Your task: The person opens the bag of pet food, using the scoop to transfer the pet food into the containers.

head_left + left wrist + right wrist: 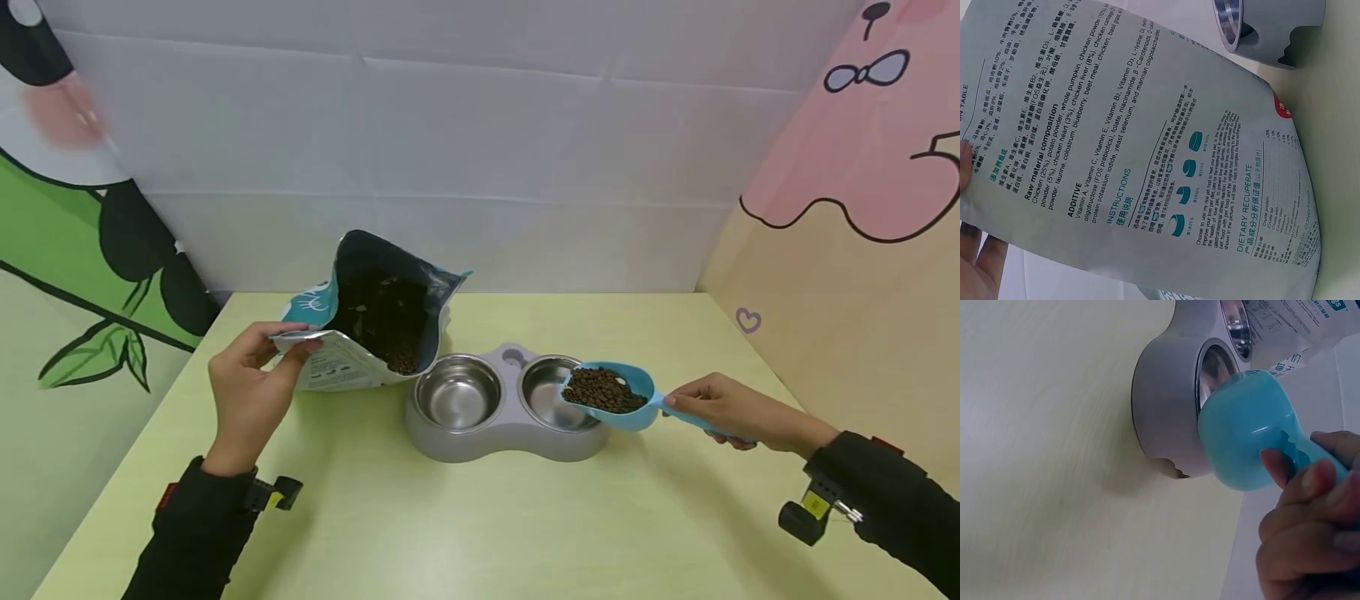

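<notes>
- Firstly, left hand (253, 392): thumb and fingers pinched on the rim of the bag.
- Bag (337, 365): printed, tilted, mouth gaping; stands behind and left of the bowl stand, brown pellets inside.
- Right hand (738, 414): fingers curled around the handle of the scoop.
- Scoop (632, 422): blue, heaped with pet food (602, 390); front edge over the right bowl (538, 393), contact with it unclear.
- Bowl stand (508, 421): grey, on the desk (480, 525), holding two metal bowls.
- Left bowl (459, 396): nearest the bag's mouth.
</notes>
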Available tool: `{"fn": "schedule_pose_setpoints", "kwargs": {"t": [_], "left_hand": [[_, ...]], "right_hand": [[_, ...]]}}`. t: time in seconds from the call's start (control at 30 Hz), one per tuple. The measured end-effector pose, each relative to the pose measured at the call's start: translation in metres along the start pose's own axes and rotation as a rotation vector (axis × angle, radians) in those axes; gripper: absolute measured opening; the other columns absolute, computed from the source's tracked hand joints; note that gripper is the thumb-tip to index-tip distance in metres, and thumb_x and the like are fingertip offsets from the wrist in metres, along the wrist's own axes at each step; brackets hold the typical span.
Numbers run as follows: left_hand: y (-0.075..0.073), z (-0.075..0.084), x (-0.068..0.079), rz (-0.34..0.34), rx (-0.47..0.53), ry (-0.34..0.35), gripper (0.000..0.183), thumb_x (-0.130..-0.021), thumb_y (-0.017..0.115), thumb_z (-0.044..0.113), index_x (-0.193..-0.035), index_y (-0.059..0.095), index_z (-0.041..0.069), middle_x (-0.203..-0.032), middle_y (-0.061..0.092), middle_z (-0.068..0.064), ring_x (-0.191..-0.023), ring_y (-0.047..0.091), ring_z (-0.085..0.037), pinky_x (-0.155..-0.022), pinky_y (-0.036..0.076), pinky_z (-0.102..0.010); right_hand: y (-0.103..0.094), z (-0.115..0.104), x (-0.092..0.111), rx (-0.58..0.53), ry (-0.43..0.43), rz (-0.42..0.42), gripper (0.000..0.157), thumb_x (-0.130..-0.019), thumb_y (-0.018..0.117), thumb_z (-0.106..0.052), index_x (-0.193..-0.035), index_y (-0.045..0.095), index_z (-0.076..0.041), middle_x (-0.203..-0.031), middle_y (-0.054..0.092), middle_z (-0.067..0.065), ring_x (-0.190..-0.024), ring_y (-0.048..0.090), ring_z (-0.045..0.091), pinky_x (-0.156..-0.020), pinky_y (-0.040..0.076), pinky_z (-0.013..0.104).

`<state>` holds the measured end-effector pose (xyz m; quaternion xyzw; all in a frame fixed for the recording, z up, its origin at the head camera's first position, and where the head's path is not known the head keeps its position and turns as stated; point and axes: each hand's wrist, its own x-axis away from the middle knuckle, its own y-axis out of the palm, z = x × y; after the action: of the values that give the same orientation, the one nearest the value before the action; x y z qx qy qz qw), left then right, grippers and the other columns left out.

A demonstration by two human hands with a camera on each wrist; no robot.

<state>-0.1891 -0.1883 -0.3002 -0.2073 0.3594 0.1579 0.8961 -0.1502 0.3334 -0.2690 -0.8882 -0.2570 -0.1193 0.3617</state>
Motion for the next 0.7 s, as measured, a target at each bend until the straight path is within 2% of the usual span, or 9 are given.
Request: {"fn": "schedule_pose_setpoints", "kwargs": {"t": [0.7], "left_hand": [[0.000, -0.002, 0.000, -0.002, 0.018, -0.013, 0.028, -0.070, 0.069, -0.009, -0.094, 0.064, 0.003, -0.089, 0.064, -0.009, -0.086, 0.057, -0.003, -0.081, 0.045, -0.015]], "right_hand": [[-0.011, -0.015, -0.002, 0.097, 0.046, -0.037, 0.025, -0.093, 0.048, -0.036, -0.104, 0.064, -0.020, -0.053, 0.037, 0.001, -0.041, 0.032, 0.011, -0.035, 0.025, 0.020]]}}
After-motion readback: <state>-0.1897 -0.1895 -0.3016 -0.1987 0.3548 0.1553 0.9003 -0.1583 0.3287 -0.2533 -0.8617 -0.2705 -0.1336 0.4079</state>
